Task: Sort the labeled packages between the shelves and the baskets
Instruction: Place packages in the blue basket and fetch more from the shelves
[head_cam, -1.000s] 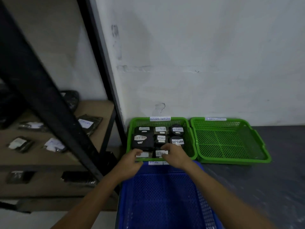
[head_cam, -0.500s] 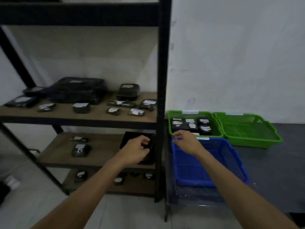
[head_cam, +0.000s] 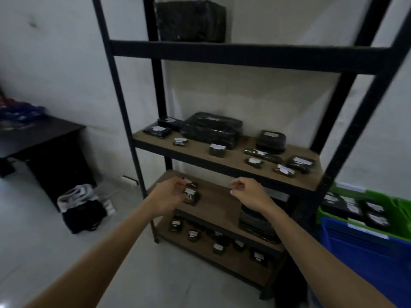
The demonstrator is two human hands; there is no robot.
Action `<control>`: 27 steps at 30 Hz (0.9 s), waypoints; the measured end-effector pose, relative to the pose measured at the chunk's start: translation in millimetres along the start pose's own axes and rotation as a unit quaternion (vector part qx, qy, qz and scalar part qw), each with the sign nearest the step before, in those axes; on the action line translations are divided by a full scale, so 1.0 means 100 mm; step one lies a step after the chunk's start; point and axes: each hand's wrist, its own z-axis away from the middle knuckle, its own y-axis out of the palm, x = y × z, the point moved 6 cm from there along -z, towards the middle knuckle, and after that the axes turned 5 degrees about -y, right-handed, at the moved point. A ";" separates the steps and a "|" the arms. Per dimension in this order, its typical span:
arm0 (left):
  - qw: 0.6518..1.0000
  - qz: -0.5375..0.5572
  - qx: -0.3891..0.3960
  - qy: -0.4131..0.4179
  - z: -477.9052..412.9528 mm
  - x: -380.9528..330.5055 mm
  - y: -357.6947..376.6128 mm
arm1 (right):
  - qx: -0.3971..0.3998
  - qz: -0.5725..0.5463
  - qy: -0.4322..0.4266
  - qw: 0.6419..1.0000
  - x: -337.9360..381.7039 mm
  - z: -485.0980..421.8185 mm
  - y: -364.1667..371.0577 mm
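Both hands reach toward the metal rack: the left hand [head_cam: 168,194] has its fingers curled right at a small labelled package [head_cam: 191,196] on the lower shelf [head_cam: 220,205]. In the blur it cannot be told whether they pinch it or only touch it. The right hand [head_cam: 250,192] hovers over the same board, loosely curled and holding nothing, probably ready to help.

The package lies with its white label up, likely so it can be read before sorting. More black labelled packages lie spread label-up on the middle shelf [head_cam: 195,151] and the bottom shelf [head_cam: 233,261].

At the right, the green basket [head_cam: 400,203] holds several black packages with white labels [head_cam: 347,206]. The blue basket [head_cam: 355,247] sits just in front of it, its inside mostly out of view.
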 end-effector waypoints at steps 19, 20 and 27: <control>0.993 0.062 -0.086 -0.058 -2.09 1.29 -1.59 | 0.029 -0.141 -0.018 0.989 1.31 -2.92 1.54; 0.993 0.057 -0.085 -0.053 -2.22 1.33 -1.62 | 0.018 -0.143 -0.013 0.989 1.34 -3.04 1.57; 0.998 0.041 -0.052 0.025 -3.28 1.45 -1.79 | -0.077 -0.114 -0.016 0.990 1.51 -4.02 1.64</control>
